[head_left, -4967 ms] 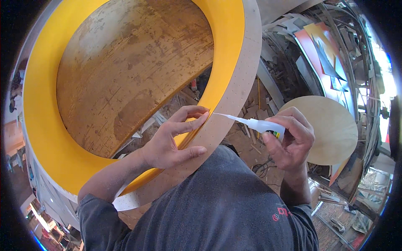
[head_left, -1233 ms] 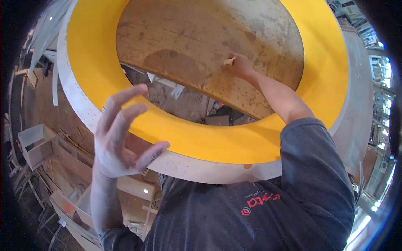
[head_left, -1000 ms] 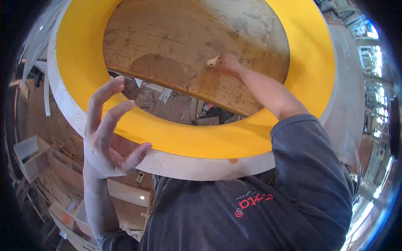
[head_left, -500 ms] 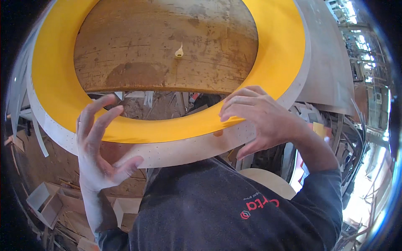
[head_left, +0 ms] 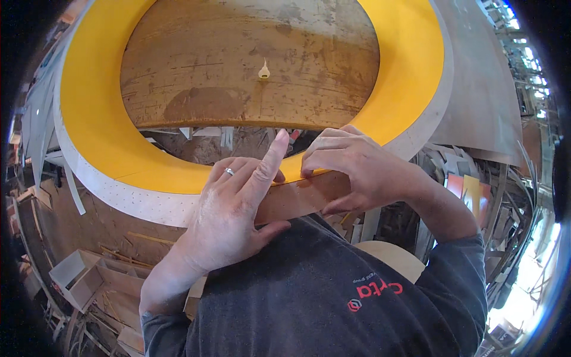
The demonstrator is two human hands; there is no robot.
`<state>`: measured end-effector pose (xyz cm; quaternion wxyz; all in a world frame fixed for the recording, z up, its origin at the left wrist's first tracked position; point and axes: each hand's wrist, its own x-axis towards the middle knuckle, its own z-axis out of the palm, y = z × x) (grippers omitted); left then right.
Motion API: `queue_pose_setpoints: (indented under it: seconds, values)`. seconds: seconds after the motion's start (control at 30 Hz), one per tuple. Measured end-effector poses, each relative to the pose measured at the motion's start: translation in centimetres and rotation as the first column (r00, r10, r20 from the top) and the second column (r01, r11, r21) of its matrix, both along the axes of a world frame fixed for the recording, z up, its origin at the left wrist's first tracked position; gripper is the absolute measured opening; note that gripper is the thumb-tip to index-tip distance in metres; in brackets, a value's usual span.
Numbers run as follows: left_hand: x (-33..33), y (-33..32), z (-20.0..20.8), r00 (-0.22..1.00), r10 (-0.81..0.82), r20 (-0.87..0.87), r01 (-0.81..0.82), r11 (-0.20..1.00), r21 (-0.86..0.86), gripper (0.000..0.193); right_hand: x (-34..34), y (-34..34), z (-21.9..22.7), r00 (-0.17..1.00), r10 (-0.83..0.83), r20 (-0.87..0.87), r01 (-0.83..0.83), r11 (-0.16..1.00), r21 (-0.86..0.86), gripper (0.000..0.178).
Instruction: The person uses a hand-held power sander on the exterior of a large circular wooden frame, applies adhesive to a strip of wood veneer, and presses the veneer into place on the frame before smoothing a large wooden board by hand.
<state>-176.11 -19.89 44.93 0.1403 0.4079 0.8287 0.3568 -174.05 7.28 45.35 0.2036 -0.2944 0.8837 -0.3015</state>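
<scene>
A large ring [head_left: 89, 107] with a smooth yellow face lies in front of me, its pale side band [head_left: 137, 202] dotted with small marks. At the near edge, my left hand [head_left: 232, 202] has its fingers bent over the rim, the index finger pointing up and the thumb low against the band. Just to its right, my right hand [head_left: 357, 163] grips the same edge, fingertips on the yellow face and thumb underneath. Between the hands, a stretch of the band looks browner. My palms hide part of the rim.
Under the ring is a scuffed wooden board [head_left: 238, 83] with a small cream nozzle [head_left: 264, 72] on it. A curved pale sheet [head_left: 476, 89] stands at the right. Offcuts lie below, with an open wooden box [head_left: 74, 273] at the lower left.
My left hand has moved right along the rim, close to my right hand, and its fingers now bend over the edge. My right hand has closed onto the rim. The view has shifted slightly.
</scene>
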Motion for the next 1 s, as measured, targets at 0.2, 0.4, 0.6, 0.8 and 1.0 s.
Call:
queue_pose_setpoints:
  seconds: [0.2, 0.4, 0.6, 0.8, 1.0]
  values:
    - [0.0, 0.2, -0.2, 1.000, -0.002, 0.027, -0.001, 0.996, 0.084, 0.134, 0.2, 0.5, -1.0, 0.997, 0.023, -0.070, -0.030, 0.993, -0.110, 0.060]
    - [-0.1, -0.1, -0.7, 0.997, 0.005, 0.080, -0.019, 0.984, 0.179, 0.136, 0.5, 0.3, -1.3, 0.997, 0.006, -0.076, -0.018, 0.988, -0.153, 0.061]
    - [-0.2, -0.1, -0.4, 1.000, 0.000, 0.030, -0.002, 0.998, 0.069, 0.134, 0.2, 0.3, -1.0, 0.999, 0.000, -0.042, -0.005, 0.995, -0.103, 0.065]
    - [0.1, 0.1, -0.1, 0.999, 0.008, -0.041, -0.006, 0.999, 0.039, 0.138, -0.4, 0.6, -0.4, 0.993, -0.118, -0.017, 0.113, 0.974, -0.195, 0.080]
    - [0.5, 1.2, -0.5, 0.994, -0.010, -0.108, 0.015, 0.999, 0.051, 0.140, -3.3, 12.6, 2.6, 0.122, -0.573, -0.810, 0.623, 0.680, -0.387, 0.051]
